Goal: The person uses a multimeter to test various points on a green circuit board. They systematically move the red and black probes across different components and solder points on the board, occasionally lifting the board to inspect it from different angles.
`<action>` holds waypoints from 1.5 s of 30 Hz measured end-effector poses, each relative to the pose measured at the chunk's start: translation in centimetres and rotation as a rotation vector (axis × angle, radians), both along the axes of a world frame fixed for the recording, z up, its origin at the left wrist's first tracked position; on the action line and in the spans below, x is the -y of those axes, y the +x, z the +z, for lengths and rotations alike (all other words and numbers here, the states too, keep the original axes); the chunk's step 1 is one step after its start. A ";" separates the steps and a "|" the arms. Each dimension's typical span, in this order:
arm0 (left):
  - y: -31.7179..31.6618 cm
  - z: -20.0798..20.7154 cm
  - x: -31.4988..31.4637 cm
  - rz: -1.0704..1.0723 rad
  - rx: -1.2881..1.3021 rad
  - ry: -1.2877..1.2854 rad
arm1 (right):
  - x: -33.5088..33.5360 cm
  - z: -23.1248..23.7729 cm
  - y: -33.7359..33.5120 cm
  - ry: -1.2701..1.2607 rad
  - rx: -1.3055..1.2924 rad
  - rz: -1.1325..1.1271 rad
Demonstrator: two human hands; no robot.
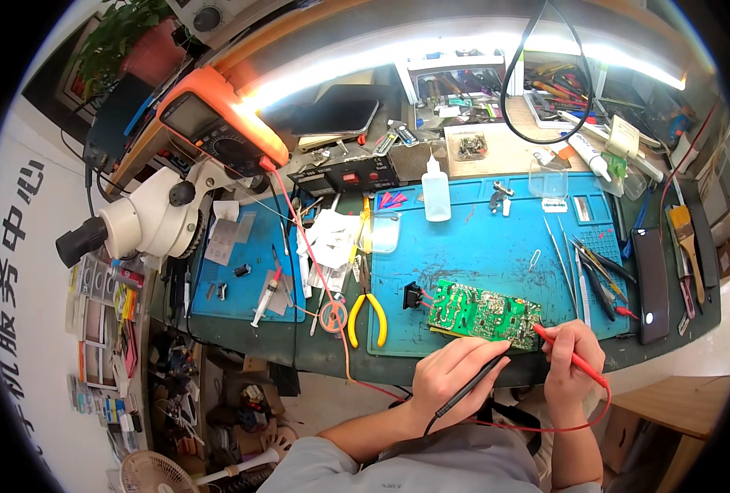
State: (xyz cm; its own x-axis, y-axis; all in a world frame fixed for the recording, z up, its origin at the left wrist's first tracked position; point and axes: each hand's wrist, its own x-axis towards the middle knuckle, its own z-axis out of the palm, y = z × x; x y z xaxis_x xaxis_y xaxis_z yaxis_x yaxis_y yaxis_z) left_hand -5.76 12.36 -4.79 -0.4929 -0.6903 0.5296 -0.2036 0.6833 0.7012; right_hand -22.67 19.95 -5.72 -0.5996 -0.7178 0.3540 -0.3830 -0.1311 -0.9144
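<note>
A green circuit board lies solder side up near the front edge of the blue work mat. A black socket is wired to its left end. My left hand is closed on a black multimeter probe, its tip at the board's lower edge. At the board's right end, my right hand grips a red multimeter probe with its tip on or just over the solder side. The red lead runs across to an orange multimeter at the upper left; its display is too small to read.
Yellow-handled pliers lie left of the board. Tweezers, more pliers and a dark phone are on the right. A white bottle stands behind. A microscope juts in at left, and a black cable loop hangs above.
</note>
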 end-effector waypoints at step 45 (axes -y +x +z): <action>-0.1 -0.1 0.0 0.006 0.002 -0.009 | 0.1 0.4 0.0 0.009 -0.062 -0.014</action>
